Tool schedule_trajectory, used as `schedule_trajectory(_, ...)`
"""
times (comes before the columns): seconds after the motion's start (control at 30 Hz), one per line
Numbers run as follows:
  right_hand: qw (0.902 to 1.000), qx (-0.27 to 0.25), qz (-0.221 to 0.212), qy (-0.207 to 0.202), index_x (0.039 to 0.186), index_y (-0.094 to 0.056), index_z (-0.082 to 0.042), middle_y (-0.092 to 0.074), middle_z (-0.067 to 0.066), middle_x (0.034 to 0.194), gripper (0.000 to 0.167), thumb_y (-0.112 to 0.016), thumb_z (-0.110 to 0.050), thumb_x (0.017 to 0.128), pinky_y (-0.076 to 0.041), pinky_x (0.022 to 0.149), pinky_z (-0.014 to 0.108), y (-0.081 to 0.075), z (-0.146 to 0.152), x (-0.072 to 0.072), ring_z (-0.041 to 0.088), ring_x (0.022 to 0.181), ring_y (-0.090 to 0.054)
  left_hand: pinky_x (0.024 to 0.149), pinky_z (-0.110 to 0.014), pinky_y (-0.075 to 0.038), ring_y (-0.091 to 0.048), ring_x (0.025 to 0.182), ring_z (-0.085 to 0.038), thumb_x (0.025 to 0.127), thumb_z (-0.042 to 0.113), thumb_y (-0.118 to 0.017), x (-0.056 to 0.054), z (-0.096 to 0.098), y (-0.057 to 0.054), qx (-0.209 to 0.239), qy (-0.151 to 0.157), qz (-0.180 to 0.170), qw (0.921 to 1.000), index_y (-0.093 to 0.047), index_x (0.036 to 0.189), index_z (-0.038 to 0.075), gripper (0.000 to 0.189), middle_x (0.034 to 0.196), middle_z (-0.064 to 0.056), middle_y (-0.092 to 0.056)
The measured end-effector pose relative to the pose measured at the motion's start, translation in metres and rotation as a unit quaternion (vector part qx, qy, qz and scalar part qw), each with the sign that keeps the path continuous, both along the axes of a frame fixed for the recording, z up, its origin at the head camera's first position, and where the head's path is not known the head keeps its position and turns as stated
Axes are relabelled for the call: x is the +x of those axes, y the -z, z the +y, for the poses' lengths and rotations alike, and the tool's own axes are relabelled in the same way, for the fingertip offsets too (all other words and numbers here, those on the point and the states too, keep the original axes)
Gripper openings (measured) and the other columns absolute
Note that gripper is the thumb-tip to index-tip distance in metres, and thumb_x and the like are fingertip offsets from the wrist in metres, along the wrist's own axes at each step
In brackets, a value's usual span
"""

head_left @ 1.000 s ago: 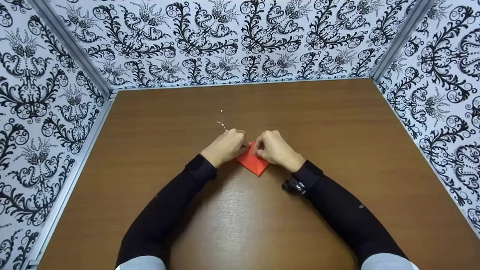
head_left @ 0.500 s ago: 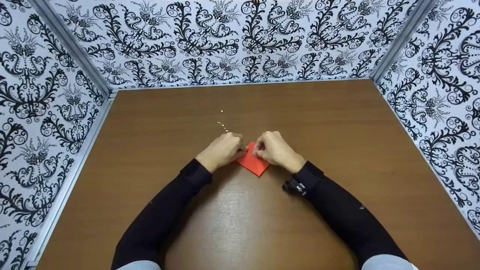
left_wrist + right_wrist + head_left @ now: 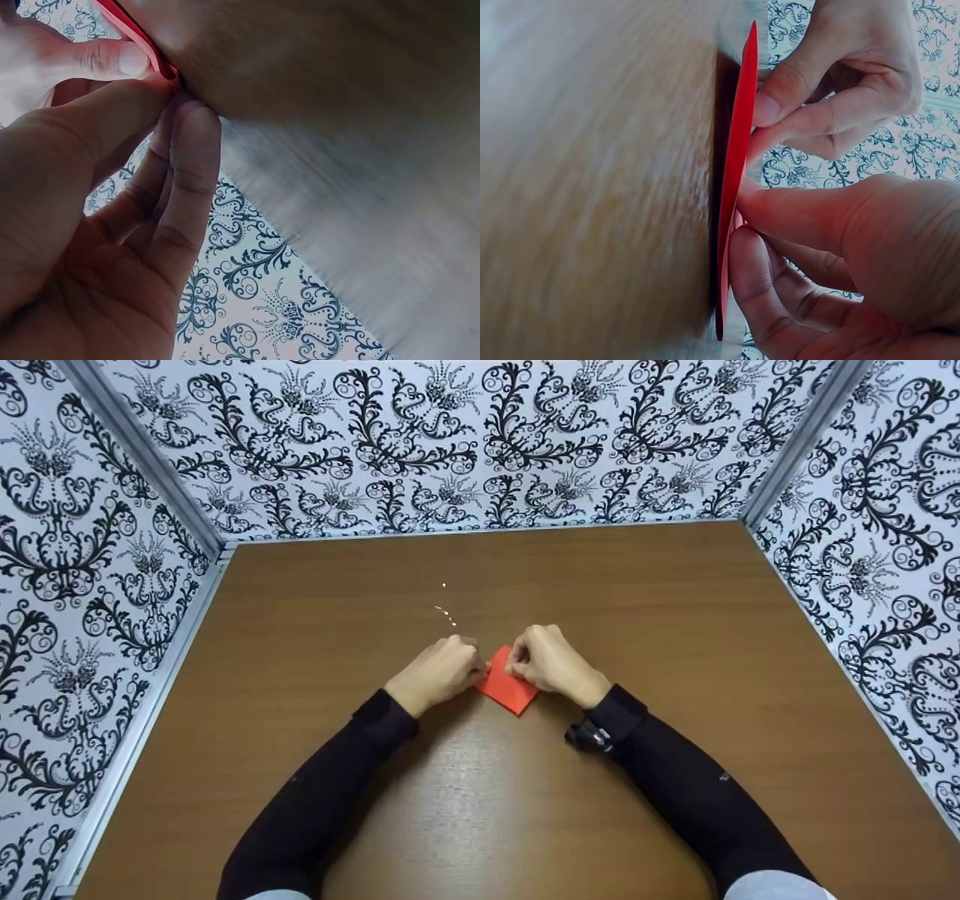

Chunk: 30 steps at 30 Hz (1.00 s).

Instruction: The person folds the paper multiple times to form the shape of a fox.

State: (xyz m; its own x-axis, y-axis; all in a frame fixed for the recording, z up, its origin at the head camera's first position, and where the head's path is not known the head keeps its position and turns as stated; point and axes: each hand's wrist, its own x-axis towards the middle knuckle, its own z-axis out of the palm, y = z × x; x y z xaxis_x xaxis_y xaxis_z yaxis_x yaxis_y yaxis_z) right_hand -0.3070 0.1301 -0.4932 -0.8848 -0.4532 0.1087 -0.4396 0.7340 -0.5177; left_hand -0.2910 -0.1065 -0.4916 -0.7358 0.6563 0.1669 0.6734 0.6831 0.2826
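A small folded sheet of red paper (image 3: 508,691) lies on the wooden table, one corner toward me. My left hand (image 3: 442,669) is at its left side, and in the left wrist view its thumb and fingers pinch the red paper's folded edge (image 3: 142,41). On the right part of the sheet is my right hand (image 3: 553,661), fingers curled. Seen edge-on in the right wrist view, the red paper (image 3: 738,146) stays thin and flat, with my right thumb and index finger pinching at its upper face. Their tips partly hide what they hold.
Small whitish specks (image 3: 448,616) run in a short line on the brown table (image 3: 637,600) beyond my left hand. Patterned black-and-white walls (image 3: 480,450) stand at the back and both sides. A dark device (image 3: 589,733) sits at my right wrist.
My left hand has slid left and toward me along the paper's left edge, uncovering more of the sheet. The right hand and the paper hold nearly the same place.
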Motion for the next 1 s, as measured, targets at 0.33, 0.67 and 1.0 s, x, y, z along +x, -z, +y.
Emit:
schedule_trajectory(0.33,1.0000,0.002,-0.002,0.007,0.084,-0.089,-0.012,-0.086,0.001,0.086,0.014,-0.094,-0.012,0.097,-0.057,0.078,0.034,-0.002,0.000,0.000,0.014,0.080,-0.068,0.071,-0.045,-0.065,-0.072,0.077,-0.026,0.106,0.003,-0.080,0.010,-0.002,-0.001,-0.001,0.003,0.026,0.9997,-0.086,0.087,0.007,0.020,0.089,-0.012,-0.072)
schedule_trajectory(0.67,1.0000,-0.001,-0.003,0.007,0.086,-0.089,-0.011,-0.086,0.002,0.087,0.013,-0.094,-0.012,0.097,-0.057,0.079,0.034,-0.002,0.000,-0.001,0.016,0.080,-0.069,0.071,-0.051,-0.069,-0.081,0.080,-0.038,0.109,0.009,-0.079,0.028,-0.006,-0.005,-0.026,-0.010,0.062,0.9977,-0.084,0.088,0.004,0.022,0.093,-0.014,-0.077)
schedule_trajectory(1.0,0.9999,-0.013,-0.005,0.004,0.086,-0.089,-0.011,-0.085,0.001,0.086,0.012,-0.091,-0.010,0.098,-0.052,0.072,0.029,-0.001,0.002,0.003,0.013,0.076,-0.064,0.067,-0.048,-0.069,-0.080,0.079,-0.037,0.103,0.001,-0.080,0.041,-0.009,-0.008,-0.048,0.001,0.073,0.9962,-0.084,0.085,0.003,0.018,0.092,-0.013,-0.076)
